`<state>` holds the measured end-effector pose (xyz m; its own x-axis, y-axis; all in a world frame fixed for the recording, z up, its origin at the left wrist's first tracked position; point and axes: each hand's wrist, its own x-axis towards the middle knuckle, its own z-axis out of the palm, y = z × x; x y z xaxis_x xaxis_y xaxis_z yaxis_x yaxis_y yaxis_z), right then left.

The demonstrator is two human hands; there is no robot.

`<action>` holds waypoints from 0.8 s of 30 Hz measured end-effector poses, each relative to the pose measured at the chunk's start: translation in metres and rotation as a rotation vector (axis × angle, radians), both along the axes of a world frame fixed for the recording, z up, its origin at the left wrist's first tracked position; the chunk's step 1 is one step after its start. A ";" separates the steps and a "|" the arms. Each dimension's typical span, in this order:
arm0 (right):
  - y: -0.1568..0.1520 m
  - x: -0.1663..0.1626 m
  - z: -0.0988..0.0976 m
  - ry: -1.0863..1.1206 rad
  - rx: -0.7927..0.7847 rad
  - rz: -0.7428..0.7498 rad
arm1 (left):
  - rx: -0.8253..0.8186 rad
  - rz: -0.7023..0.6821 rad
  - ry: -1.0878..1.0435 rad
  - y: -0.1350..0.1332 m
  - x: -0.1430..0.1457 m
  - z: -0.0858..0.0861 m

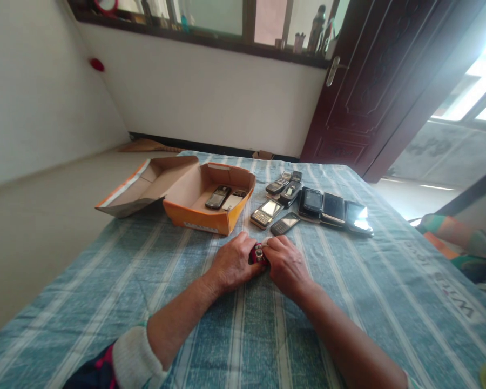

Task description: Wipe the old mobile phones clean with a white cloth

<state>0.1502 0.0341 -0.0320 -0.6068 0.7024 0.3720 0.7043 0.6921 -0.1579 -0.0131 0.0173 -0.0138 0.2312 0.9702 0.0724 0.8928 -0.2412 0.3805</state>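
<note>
My left hand is wrapped round a small red mobile phone with a silver navigation key, low over the striped cloth. Against the phone's right side my right hand is closed, and a bit of white tissue or cloth shows at its fingertips. Just beyond the hands lie a gold keypad phone and a dark keypad phone. An orange cardboard box stands open to the left, its lid folded back; a black phone and a white-backed phone lie inside.
Several older phones are heaped behind the hands. To their right sit dark touchscreen phones and a shiny one. A blue striped tablecloth covers the table. Beyond it are a white wall, a window ledge and a dark red door.
</note>
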 end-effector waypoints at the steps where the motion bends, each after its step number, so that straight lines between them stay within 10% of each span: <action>1: -0.001 0.000 0.001 -0.002 -0.001 0.003 | 0.002 -0.002 0.000 0.000 0.000 -0.001; 24: -0.003 -0.010 0.000 -0.014 0.006 -0.102 | 0.043 0.004 0.028 -0.001 0.000 -0.003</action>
<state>0.1406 0.0308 -0.0318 -0.5372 0.7586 0.3686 0.7733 0.6175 -0.1440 -0.0129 0.0166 -0.0170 0.2302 0.9672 0.1071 0.9039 -0.2533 0.3447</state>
